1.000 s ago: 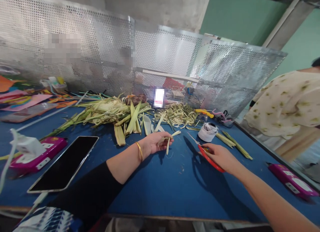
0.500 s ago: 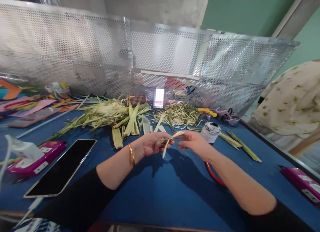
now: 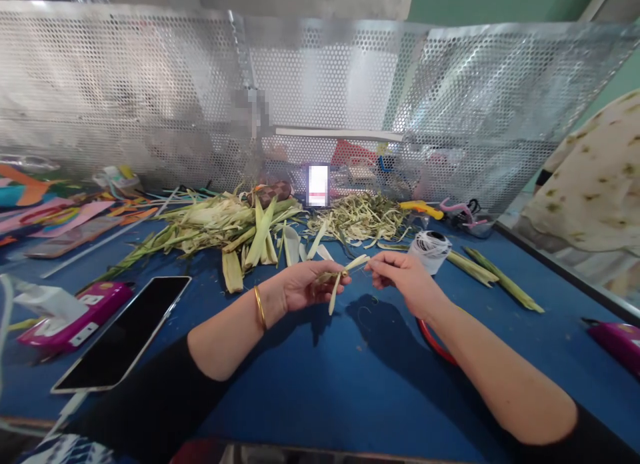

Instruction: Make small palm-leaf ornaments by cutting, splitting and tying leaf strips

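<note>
I see the left hand [image 3: 311, 285] pinching pale strips [image 3: 334, 299] left of the spool [image 3: 430, 252]. Nearer the spool, the right hand [image 3: 403, 281] is bunched, hold unclear

The right forearm [image 3: 500, 364] hides part of a red handle [image 3: 434, 345].

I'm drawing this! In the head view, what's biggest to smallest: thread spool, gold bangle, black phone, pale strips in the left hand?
1. Black phone
2. Thread spool
3. Pale strips, partly hidden by the left hand
4. Gold bangle
</note>
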{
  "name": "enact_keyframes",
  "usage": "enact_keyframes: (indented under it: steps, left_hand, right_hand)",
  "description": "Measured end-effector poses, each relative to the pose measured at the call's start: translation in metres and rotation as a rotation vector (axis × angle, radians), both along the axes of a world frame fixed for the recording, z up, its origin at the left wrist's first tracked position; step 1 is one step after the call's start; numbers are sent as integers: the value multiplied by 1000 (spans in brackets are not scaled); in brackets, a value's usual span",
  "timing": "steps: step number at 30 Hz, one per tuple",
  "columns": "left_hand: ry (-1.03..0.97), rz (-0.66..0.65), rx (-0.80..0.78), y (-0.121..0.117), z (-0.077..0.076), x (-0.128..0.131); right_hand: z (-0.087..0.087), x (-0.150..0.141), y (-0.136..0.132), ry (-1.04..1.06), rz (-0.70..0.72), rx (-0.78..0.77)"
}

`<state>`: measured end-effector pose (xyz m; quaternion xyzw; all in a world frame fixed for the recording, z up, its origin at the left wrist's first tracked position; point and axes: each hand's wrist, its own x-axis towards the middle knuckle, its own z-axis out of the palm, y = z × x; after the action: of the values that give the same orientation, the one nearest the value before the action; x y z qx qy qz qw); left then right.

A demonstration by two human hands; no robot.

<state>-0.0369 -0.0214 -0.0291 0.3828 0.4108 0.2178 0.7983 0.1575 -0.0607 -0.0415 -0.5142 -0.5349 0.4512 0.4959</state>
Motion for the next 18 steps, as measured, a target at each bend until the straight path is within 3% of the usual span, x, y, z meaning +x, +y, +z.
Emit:
enact_keyframes:
  steps: [5,9,14,18]
  left_hand:
    - [69,119,25,-2,1,3]
    - [116,176,90,-2,-2,5]
    - [139,110,229,-3,-6,5]
    - [216,37,352,-10,-3,8]
  right_hand:
    - [5,8,1,10,-161,76]
    - [11,11,-2,-182,-229,221]
    - [15,9,-9,-526,-186,518]
    - [17,6,-12,-630,-105,701]
